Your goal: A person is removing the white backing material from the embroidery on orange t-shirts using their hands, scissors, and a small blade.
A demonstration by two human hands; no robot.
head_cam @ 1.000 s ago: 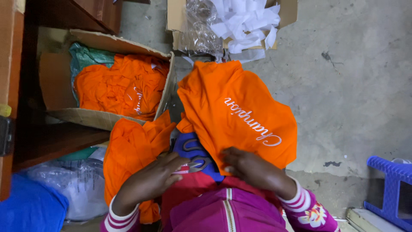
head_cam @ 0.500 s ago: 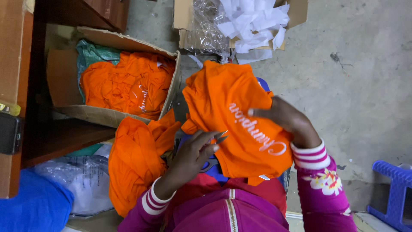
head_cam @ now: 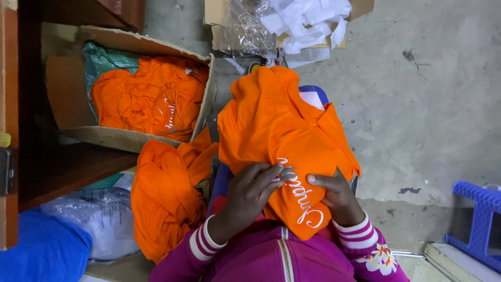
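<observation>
Pinching between both hands' fingers (head_cam: 271, 175), orange shirt (head_cam: 271, 125) on lap.

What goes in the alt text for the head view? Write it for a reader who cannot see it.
Both hands grip an orange garment with white lettering over the person's lap, the left hand and the right hand pinching its lower part. To the left, a cardboard box holds more orange garments, and another orange garment pile lies beside the lap.

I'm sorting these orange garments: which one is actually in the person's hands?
The orange garment on the lap, pinched by the left hand and right hand. The bundle beside it and the pile in the cardboard box lie untouched.
</observation>
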